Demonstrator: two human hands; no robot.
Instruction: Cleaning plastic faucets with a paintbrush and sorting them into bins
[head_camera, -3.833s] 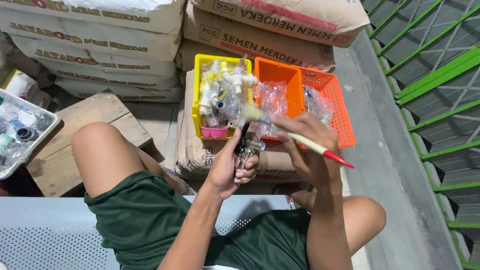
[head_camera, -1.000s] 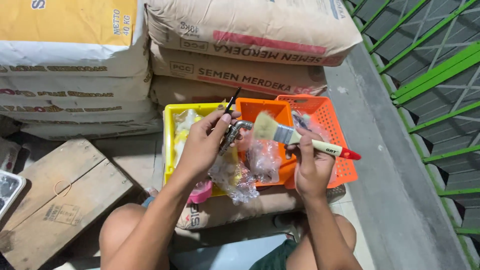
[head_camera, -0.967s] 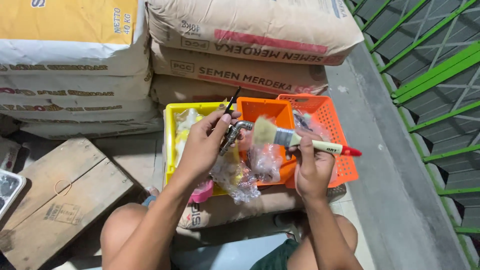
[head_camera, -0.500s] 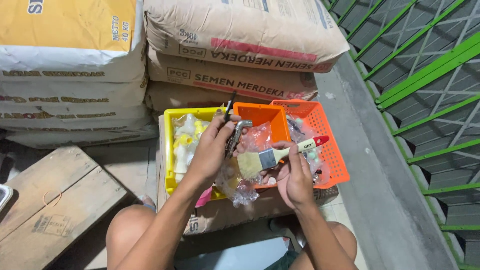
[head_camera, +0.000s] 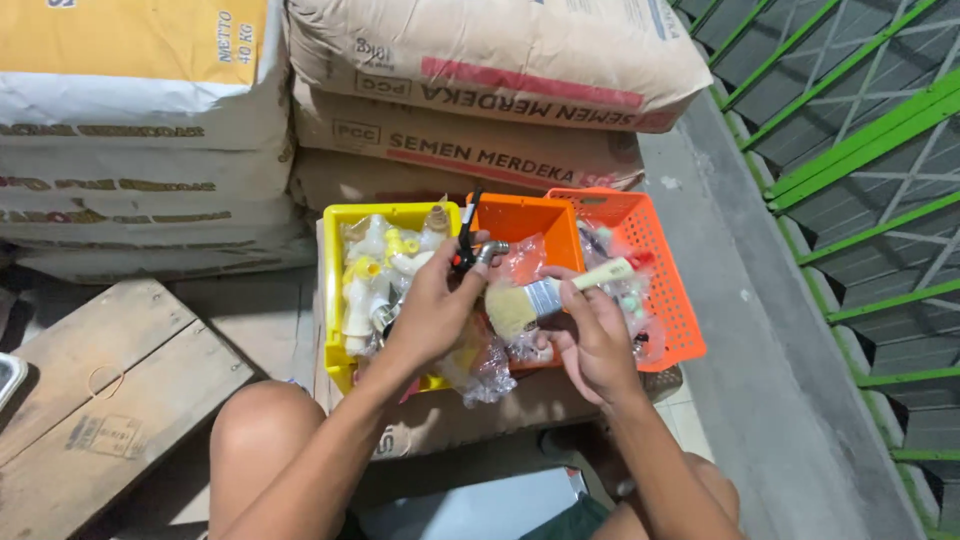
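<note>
The right hand grasped a cream-handled flat paintbrush, its long axis slanting, bristles pointing lower-left beyond the fingers. The left hand was clenched on a small black-and-metal tool pointing up.

Stacked sacks behind full baskets; open floor rightward.

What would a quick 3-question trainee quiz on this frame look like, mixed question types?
1. True or false: the right hand holds a paintbrush.
2. What colour is the basket beside the left hand? A) blue B) yellow C) black
3. Fill in: the left hand grips a small metal ____ with a red and black handle.

Key: 1 true; 2 B; 3 tap, as far as it can be made out.
</note>
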